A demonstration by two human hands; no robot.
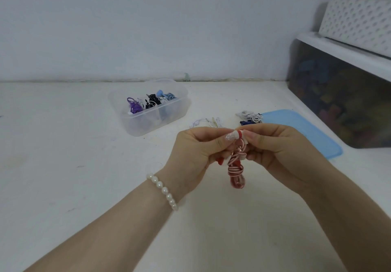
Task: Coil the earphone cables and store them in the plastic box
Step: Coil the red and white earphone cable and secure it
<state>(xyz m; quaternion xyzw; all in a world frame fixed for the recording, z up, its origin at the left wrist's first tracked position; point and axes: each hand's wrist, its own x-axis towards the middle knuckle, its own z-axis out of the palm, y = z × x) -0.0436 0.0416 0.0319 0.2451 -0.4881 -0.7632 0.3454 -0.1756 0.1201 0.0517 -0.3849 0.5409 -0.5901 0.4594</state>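
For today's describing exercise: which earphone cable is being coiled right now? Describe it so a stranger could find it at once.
Start at the clear plastic box on the white table, then look nearer, where the left hand and right hand meet. The red-and-white earphone cable hangs pinched between them, the only striped one and the only one off the table.

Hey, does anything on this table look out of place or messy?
Only unfinished work: two loose earphone tangles, white cable and white-and-blue bundle, lie outside the plastic box, whose blue lid is off.
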